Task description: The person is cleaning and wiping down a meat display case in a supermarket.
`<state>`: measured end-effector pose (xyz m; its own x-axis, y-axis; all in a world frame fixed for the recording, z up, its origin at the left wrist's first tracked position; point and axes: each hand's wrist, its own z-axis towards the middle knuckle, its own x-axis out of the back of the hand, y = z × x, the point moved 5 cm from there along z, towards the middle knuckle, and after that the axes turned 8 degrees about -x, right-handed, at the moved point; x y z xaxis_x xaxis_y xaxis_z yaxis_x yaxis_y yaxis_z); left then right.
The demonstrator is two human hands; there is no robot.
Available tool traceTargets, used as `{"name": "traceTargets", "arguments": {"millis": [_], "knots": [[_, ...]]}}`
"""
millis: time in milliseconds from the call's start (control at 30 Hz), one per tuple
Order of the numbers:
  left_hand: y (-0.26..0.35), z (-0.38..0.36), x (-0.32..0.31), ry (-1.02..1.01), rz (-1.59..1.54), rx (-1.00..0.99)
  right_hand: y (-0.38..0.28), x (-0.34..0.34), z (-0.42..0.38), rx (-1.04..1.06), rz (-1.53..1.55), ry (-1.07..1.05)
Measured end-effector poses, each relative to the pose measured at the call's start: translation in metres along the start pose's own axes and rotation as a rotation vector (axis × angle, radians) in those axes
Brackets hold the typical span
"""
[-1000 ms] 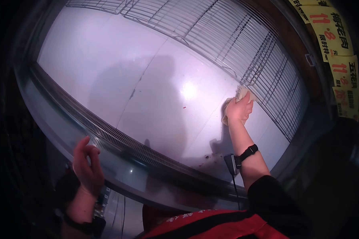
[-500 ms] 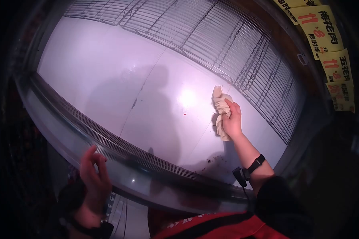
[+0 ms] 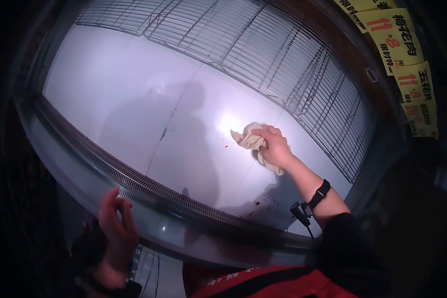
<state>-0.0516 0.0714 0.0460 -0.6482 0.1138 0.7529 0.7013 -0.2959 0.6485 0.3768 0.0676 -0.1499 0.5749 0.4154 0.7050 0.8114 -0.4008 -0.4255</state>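
A crumpled beige cloth (image 3: 253,139) is gripped in my right hand (image 3: 277,149), low over or on the white panel surface (image 3: 134,99) of the case, right of the bright glare spot. A small red bit (image 3: 226,146) lies just left of the cloth. Dark crumbs (image 3: 258,202) are scattered nearer the front edge, below the cloth. My left hand (image 3: 118,221) is held in front of the case's front rim at the lower left, holding nothing, with its fingers bent and apart.
Wire racks (image 3: 223,37) run along the back of the case. A slotted metal grille (image 3: 134,184) and a smooth rim (image 3: 164,228) border the front. Yellow price signs (image 3: 393,42) hang at the upper right. A dark gap (image 3: 164,133) marks one panel seam.
My right hand has moved left with the cloth, whose free end now points left towards the red bit. The left hand has barely moved.
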Motion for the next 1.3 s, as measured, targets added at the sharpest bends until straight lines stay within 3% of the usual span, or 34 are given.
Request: {"name": "traceTargets", "arguments": {"millis": [133,167,267,367,467,567,600,667,767,867,933,1000,1067,1133,1300], "knots": [[-0.005,-0.005,-0.002,-0.01,-0.029,0.007,0.023,0.03,0.013,-0.11,0.292,0.436],[-0.006,-0.005,-0.003,-0.009,-0.035,0.025,0.03,0.028,0.022,-0.167,0.224,0.565],[-0.005,-0.007,-0.005,-0.015,-0.04,0.07,-0.007,0.01,0.03,-0.328,-0.1,0.591],[-0.004,-0.005,-0.003,-0.005,-0.032,0.073,-0.032,-0.03,0.012,0.025,-0.17,0.422],[-0.006,-0.007,-0.003,0.003,-0.048,0.065,-0.045,-0.023,-0.02,0.181,-0.102,0.247],[-0.007,-0.007,-0.003,-0.004,-0.04,0.024,-0.014,0.014,-0.022,0.081,0.449,0.175],[-0.006,-0.006,-0.003,-0.005,-0.048,0.016,0.009,0.023,-0.018,-0.061,0.429,0.184],[-0.004,-0.007,-0.002,0.001,-0.05,0.012,0.055,0.003,-0.007,-0.263,0.74,0.072],[-0.007,-0.007,-0.004,0.038,-0.051,-0.003,-0.015,0.002,-0.031,0.236,0.17,0.261],[-0.007,-0.007,-0.005,0.053,-0.077,-0.003,-0.057,-0.041,-0.037,0.321,-0.2,0.361],[-0.01,-0.008,-0.005,0.071,-0.096,0.025,-0.038,-0.045,-0.006,0.407,-0.13,0.328],[-0.012,-0.009,-0.004,0.058,-0.109,0.029,-0.034,-0.024,0.017,0.38,-0.134,0.515],[-0.01,-0.008,-0.004,0.016,-0.134,0.059,-0.043,-0.007,0.043,0.121,-0.096,0.661],[-0.008,-0.007,-0.003,0.03,-0.128,0.046,-0.06,-0.012,0.07,-0.029,-0.049,0.646],[-0.008,-0.007,-0.002,0.075,-0.12,0.039,-0.093,-0.071,0.018,0.573,-0.144,0.259]]}}
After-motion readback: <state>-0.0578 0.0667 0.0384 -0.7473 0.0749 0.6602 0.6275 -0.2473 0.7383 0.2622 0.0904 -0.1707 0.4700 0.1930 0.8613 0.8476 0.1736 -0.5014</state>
